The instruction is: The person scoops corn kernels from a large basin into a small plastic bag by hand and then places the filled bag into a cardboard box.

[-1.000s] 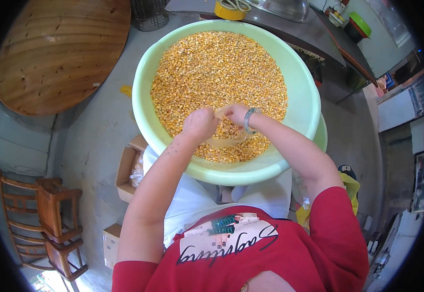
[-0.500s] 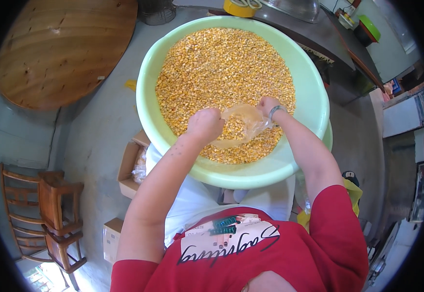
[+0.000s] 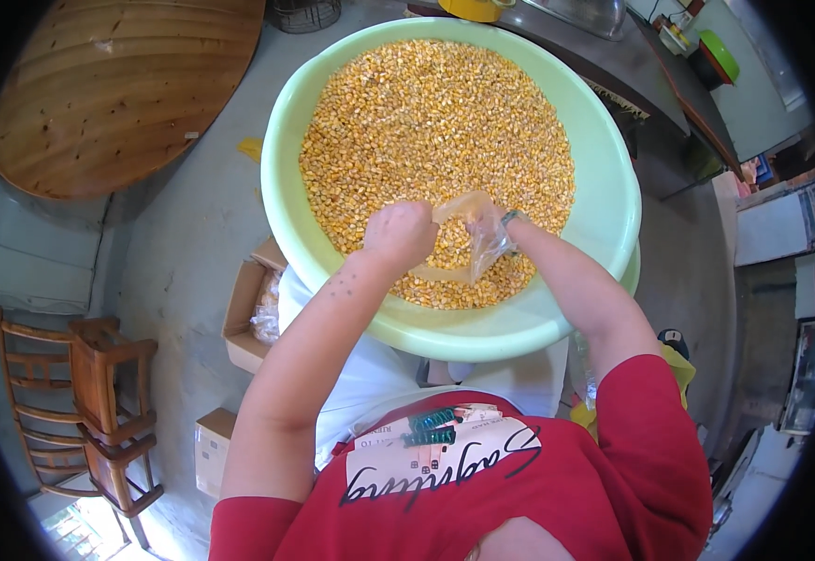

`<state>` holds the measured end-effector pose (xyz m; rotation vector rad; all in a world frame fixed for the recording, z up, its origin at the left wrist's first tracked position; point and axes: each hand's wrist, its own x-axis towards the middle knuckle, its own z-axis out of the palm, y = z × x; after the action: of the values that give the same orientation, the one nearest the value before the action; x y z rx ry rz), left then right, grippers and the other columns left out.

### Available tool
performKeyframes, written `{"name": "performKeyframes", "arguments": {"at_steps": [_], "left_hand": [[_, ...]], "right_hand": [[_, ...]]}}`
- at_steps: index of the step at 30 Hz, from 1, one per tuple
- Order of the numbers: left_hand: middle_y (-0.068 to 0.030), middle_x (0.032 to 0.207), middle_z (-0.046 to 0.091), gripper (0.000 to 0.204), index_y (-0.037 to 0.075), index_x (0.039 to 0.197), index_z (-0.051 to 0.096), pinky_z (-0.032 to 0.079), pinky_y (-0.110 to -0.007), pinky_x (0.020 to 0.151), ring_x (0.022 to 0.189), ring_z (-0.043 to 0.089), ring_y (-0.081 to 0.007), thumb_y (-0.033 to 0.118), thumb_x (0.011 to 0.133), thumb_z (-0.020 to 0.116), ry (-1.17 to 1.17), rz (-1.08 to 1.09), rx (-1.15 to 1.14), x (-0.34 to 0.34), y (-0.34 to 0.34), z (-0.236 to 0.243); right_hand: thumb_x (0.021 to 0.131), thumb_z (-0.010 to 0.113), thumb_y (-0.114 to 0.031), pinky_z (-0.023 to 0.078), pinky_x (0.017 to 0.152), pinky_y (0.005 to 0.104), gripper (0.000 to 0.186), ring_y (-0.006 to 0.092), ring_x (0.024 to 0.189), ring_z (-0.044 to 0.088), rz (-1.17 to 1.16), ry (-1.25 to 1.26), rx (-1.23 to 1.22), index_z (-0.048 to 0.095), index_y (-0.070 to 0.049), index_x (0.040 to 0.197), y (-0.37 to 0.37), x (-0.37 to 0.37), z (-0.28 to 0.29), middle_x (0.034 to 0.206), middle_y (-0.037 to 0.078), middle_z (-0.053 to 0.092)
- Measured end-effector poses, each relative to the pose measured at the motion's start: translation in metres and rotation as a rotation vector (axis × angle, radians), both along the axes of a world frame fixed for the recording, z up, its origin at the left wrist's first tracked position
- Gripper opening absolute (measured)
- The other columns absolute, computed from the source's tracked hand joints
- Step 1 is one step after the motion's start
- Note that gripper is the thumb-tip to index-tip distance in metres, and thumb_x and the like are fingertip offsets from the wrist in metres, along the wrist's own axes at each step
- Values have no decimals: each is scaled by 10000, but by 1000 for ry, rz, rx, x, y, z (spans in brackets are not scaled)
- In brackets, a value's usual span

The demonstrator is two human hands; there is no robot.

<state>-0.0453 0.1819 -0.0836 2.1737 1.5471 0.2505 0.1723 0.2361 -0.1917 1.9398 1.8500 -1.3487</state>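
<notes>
Clear plastic bag (image 3: 490, 251) over the near half of a pale green tub (image 3: 278, 178), mouth spread among yellow corn kernels (image 3: 426, 122), with kernels visible inside its rim. Left hand (image 3: 400, 234) balled into a fist, fingers curled tight on the bag's left edge; right hand (image 3: 491, 227) at the bag's right side, bracelet (image 3: 512, 216) at the wrist, partly veiled by film, so cannot tell how far its fingers close or on what. Open cardboard box (image 3: 246, 353) on the floor left of the tub, round wooden tabletop (image 3: 122, 93) far left.

black cursive lettering (image 3: 440, 467), red shirt (image 3: 576, 496)
</notes>
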Motion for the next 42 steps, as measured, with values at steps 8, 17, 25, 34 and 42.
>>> {"name": "performKeyframes", "arguments": {"at_steps": [8, 17, 25, 34, 42], "left_hand": [[-171, 774, 618, 223, 26, 787, 608, 484, -420, 680, 747, 606, -327, 223, 785, 506, -71, 23, -4, 3, 2, -2], [-208, 804, 605, 290, 17, 815, 610, 452, -434, 717, 775, 579, -360, 268, 820, 465, -254, 120, -51, 4, 9, -11], [-199, 767, 602, 282, 13, 791, 614, 445, -418, 685, 729, 575, -355, 250, 824, 463, -321, 114, -48, 5, 6, -5], [-196, 817, 615, 271, 22, 812, 621, 463, -418, 717, 781, 590, -346, 269, 799, 510, -297, 60, -158, 4, 6, -2], [-155, 754, 621, 283, 57, 840, 634, 469, -375, 683, 742, 603, -299, 247, 631, 659, -184, 58, -67, -2, 3, -5]], "right_hand": [[834, 536, -308, 367, 372, 288, 269, 139, 417, 448, -413, 138, 216, 567, -50, 768, 22, 29, 30, 536, 30, 491], [835, 524, -327, 245, 338, 229, 312, 70, 373, 306, -118, 348, -48, 492, -96, 627, -22, -35, 151, 489, -21, 382], [798, 512, -240, 359, 454, 297, 199, 146, 524, 446, -266, 220, -117, 552, -77, 691, -21, -78, 84, 604, 24, 493], [830, 498, -171, 472, 470, 312, 175, 165, 612, 584, -215, -42, 58, 620, -58, 887, -18, -35, 60, 729, 63, 586], [813, 469, -52, 524, 604, 275, 250, 157, 734, 627, 85, 460, 1, 603, -16, 1022, -28, -29, 134, 876, 76, 638]]}}
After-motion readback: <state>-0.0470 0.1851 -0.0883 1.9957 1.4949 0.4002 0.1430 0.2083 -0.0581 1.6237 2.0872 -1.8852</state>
